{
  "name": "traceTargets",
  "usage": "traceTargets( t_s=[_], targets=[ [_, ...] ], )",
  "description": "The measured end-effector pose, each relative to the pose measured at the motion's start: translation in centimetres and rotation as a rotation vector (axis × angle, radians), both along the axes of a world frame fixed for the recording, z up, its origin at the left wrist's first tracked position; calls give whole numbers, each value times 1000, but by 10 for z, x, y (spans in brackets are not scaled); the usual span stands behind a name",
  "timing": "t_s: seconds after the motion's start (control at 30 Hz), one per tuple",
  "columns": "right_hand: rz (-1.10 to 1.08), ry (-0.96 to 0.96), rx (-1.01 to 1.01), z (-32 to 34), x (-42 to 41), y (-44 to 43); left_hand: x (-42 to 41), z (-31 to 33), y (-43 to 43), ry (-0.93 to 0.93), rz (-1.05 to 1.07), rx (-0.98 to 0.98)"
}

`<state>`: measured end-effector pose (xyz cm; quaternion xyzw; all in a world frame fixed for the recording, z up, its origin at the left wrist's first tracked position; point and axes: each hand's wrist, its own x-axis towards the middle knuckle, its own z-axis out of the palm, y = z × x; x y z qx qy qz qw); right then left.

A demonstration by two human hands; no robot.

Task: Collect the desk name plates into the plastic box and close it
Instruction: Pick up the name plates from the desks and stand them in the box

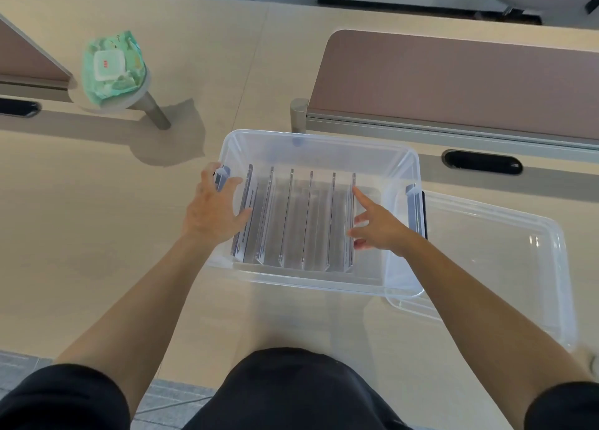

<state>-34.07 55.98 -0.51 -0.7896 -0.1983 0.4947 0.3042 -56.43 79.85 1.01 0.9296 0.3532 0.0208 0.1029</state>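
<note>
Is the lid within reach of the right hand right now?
Probably yes. The lid lies flat just right of the box, close to the right hand; only the box's right wall stands between them.

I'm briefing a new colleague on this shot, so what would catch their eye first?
The clear plastic box in the middle, holding a row of transparent name plates standing on edge. The left hand rests on its left rim; the right hand reaches inside, forefinger at the rightmost plate. The lid lies off to the right, a green wet-wipes pack at far left.
</note>
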Motion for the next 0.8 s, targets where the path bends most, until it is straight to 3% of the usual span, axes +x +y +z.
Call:
traceTargets(
  t_s=[0.47, 0.8],
  targets=[
    [1, -4, 4, -2, -2, 0, 0, -2, 2, 3, 6, -9],
    [39, -63, -42, 7, -4, 0, 1, -4, 0, 129, -42, 130]
  ],
)
